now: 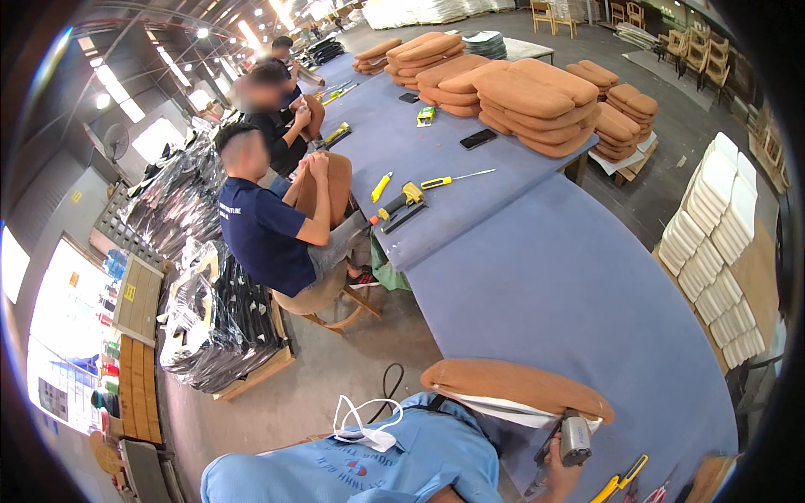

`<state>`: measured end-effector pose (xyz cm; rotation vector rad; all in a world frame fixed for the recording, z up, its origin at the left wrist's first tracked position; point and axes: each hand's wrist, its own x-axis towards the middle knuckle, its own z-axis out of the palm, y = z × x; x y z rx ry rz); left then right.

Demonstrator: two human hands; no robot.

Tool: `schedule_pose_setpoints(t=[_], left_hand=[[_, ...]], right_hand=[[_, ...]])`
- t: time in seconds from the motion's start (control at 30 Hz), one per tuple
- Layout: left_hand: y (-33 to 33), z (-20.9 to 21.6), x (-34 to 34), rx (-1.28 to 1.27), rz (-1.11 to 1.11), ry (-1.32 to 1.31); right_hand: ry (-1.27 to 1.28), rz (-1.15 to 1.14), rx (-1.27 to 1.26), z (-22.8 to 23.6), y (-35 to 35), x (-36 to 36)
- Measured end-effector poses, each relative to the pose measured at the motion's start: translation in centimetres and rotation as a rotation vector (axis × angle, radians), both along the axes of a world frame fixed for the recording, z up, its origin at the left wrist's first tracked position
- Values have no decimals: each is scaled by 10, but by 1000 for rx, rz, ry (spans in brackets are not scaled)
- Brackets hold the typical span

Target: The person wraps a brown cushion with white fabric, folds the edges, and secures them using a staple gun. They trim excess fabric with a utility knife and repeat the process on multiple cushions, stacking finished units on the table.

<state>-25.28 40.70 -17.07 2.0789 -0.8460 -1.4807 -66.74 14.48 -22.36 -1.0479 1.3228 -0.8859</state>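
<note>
A brown fabric seat cushion [520,384] stands tilted on its edge at the near side of the table, its white underside turned toward me. My right hand [557,479] is closed around a grey and black staple gun [576,439]. The gun's head is up against the right end of the cushion, by the white underside. My left hand is out of sight; my body in a light blue shirt and the cushion fill the area where it could be.
The blue-covered table [537,268] runs away from me. Yellow-handled cutters [619,482] lie at the near right. Farther off are a yellow staple gun [404,205], a screwdriver [457,179], a phone [478,139] and stacked brown cushions [537,105]. Co-workers sit along the left side.
</note>
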Motion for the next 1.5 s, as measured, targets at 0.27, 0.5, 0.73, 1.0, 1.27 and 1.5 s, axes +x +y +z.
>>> schedule_pose_setpoints(t=[0.27,0.5,0.73,1.0,1.27,1.5], left_hand=[[-7,76,-68,-241,-91,-180],[-44,95,-111,-490,8,-380],[-48,52,-107,-298,11,-437],[182,-74,-52,423,5,-534],[169,-87,-79,447,325,-375],[159,-83,-58,458,300,-336]], right_hand=[[-129,161,-31,55,-16,7],[-165,302,-61,50,-17,-7],[-121,300,-84,41,-18,-13],[11,338,-92,33,-15,-28],[-70,396,-50,41,-15,-30],[32,390,-26,52,-20,-30]])
